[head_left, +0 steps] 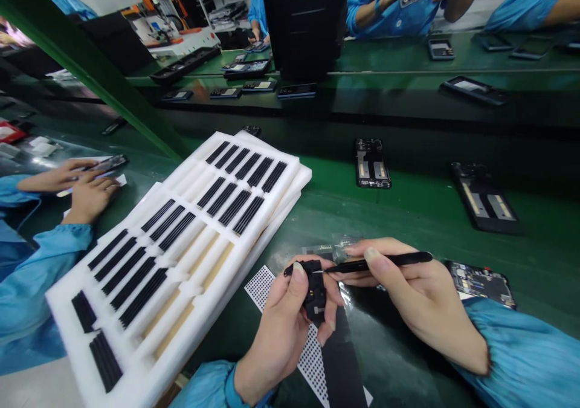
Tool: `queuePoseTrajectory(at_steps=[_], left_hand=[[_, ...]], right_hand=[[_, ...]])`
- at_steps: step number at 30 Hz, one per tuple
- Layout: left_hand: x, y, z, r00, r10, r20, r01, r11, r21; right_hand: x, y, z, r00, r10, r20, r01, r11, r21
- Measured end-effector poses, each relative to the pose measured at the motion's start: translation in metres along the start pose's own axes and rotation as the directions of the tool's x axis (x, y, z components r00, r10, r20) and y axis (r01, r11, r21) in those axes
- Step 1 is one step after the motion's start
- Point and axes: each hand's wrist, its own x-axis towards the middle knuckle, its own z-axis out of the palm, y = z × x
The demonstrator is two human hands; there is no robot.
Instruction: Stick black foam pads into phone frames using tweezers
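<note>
My left hand pinches a small black phone component between thumb and fingers. My right hand holds slim black tweezers, and their fine tip reaches the component's upper edge. A dotted white sheet lies under my left hand, with a black strip beside it. Just past my right hand lies a phone circuit board, and a crumpled clear plastic piece sits behind the tweezers.
A white foam tray holding rows of black strips fills the left of the green bench. A co-worker's hands handle a phone part at far left. Several phone frames lie ahead, before a mirrored panel.
</note>
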Motion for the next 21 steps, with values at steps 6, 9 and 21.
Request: queuePoseTrajectory(at_steps=[6, 9, 21], left_hand=[[-0.001, -0.002, 0.000, 1.000, 0.005, -0.007, -0.005, 1.000, 0.007], [-0.001, -0.002, 0.000, 1.000, 0.016, -0.003, -0.016, 1.000, 0.017], [0.004, 0.002, 0.001, 0.968, 0.071, -0.239, -0.058, 0.997, 0.058]], right_hand=[[0.002, -0.002, 0.000, 1.000, 0.014, 0.009, -0.014, 1.000, 0.005], [0.003, -0.003, 0.000, 1.000, 0.014, 0.020, -0.014, 1.000, 0.016], [0.013, -0.007, -0.022, 0.975, -0.205, -0.082, 0.177, 0.948, -0.265]])
